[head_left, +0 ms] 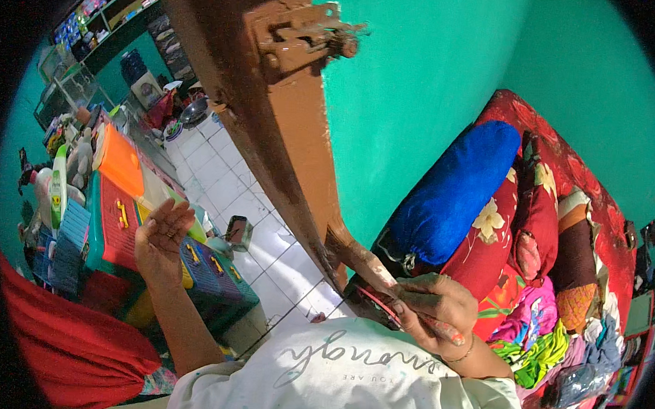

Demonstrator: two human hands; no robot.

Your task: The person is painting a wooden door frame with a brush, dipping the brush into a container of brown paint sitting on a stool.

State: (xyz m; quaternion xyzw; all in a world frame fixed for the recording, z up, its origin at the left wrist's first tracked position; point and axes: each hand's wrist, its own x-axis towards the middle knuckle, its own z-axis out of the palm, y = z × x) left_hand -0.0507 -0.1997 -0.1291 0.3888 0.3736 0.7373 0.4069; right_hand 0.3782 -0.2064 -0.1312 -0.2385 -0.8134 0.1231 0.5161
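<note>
My left hand [163, 241] is raised in front of the coloured plastic drawers [112, 210], its fingers stretched and a little curled, holding nothing. My right hand [436, 315] is closed by the lower end of the brown door frame [301, 130], which has a pale, bare-looking patch [374, 271] there. Between its fingers is a thin dark thing with a pinkish-red edge [383, 308]; its kind is partly hidden. Orange-red smears mark one finger. Higher on the frame sits a brown-coated metal latch [305, 41].
On the right, a blue bolster [456, 192], red flowered pillows [490, 220] and piled clothes [537, 352] lie on a bed. White floor tiles [223, 163] show through the doorway, with a phone-like dark object [238, 231]. Bottles [58, 174] crowd the drawer top; a red cloth [73, 332] hangs at lower left.
</note>
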